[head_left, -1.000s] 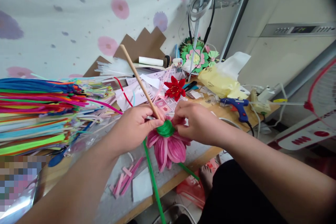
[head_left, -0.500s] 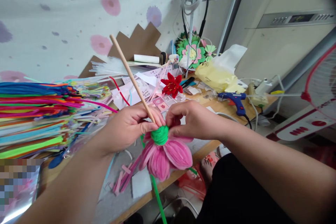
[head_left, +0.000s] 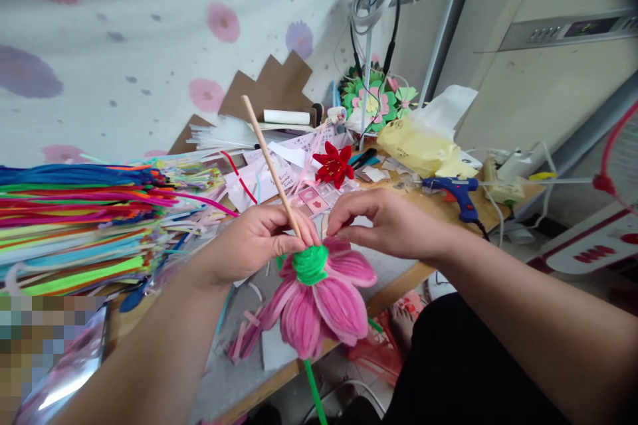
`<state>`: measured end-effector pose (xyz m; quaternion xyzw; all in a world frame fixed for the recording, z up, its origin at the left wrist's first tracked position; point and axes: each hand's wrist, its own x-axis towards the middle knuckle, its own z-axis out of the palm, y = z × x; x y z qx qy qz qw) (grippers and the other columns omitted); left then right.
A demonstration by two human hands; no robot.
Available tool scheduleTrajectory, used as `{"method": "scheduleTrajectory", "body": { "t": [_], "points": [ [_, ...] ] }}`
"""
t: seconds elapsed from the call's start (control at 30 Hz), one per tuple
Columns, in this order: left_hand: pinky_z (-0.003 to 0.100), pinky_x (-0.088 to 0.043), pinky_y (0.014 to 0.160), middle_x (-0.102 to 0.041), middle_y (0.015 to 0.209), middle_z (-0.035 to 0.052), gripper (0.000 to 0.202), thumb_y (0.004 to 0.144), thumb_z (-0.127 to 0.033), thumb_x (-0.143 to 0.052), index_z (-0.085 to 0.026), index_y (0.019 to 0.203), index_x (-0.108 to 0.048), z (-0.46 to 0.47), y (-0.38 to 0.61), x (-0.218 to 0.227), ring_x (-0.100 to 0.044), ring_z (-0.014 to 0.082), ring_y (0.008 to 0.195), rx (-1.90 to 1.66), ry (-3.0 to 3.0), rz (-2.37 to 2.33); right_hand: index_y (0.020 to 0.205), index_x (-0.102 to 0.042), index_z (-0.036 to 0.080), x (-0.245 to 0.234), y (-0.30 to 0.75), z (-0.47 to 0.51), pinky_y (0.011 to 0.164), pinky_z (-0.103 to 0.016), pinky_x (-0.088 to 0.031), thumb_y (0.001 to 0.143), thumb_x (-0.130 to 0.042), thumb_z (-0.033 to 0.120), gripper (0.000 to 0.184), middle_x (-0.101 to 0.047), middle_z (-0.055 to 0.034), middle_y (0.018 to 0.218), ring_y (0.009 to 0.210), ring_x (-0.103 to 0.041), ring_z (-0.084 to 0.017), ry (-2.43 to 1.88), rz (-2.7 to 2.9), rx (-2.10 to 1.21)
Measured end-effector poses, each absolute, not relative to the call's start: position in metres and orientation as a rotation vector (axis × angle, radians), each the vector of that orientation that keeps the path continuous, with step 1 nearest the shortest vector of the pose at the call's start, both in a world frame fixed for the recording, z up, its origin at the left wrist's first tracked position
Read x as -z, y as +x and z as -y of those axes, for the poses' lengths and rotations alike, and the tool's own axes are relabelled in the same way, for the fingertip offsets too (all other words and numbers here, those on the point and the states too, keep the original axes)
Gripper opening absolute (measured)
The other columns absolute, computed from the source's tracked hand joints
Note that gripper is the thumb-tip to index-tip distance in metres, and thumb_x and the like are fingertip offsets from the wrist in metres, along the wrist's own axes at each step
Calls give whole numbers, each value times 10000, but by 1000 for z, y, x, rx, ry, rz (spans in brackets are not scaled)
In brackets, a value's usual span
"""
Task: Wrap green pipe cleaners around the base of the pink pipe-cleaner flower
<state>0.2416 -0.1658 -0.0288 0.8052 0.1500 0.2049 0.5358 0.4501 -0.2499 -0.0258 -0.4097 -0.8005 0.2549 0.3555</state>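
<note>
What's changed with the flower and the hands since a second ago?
The pink flower has turned a little and now spreads wider in view, and the wooden stick leans slightly more upright. The right hand has drawn slightly away from the green wrap; whether it pinches anything is unclear. The left hand still grips the stick; the red flower and blue glue gun lie where they were.

- The wood-edged bench point(head_left: 399, 289) carries bundled multicoloured pipe cleaners point(head_left: 74, 212) at left.
- Pink strips point(head_left: 244, 339) lie near its front edge.
- Blue glue gun point(head_left: 463, 196), yellow tissue pack point(head_left: 413, 149) lie right.
</note>
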Motion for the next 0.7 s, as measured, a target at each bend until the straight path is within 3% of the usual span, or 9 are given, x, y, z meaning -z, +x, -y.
{"method": "scheduleTrajectory", "body": {
  "t": [0.17, 0.37, 0.6, 0.7],
  "points": [
    [291, -475, 730, -634, 769, 37, 72, 767, -205, -621, -158, 722, -652, 168, 244, 28, -596, 175, 769, -483, 1951, -465, 824, -646, 141, 21, 444, 262, 733, -263, -469, 774, -674, 161, 60, -640, -49, 837, 775, -573, -134, -945, 2150, -566],
    [287, -474, 727, -621, 759, 29, 69, 758, -212, -622, -153, 726, -638, 169, 244, 27, -586, 169, 765, -508, 1915, -462, 729, -641, 155, 26, 432, 261, 678, -242, -444, 730, -628, 38, 118, -607, -42, 825, 750, -550, -133, -1069, 2183, -429],
    [307, -489, 756, -645, 768, 40, 52, 742, -197, -640, -154, 722, -661, 170, 243, 25, -606, 182, 787, -538, 1900, -441, 627, -587, 142, 30, 426, 256, 715, -254, -456, 649, -623, 12, 136, -610, -62, 907, 803, -573, -147, -1213, 2032, -568],
    [306, -493, 737, -647, 760, 42, 60, 743, -199, -633, -152, 721, -662, 171, 244, 26, -603, 180, 766, -545, 1921, -488, 609, -567, 154, 34, 424, 254, 662, -241, -446, 636, -581, 4, 153, -628, -35, 827, 759, -582, -142, -1296, 1981, -579]
  ]
}}
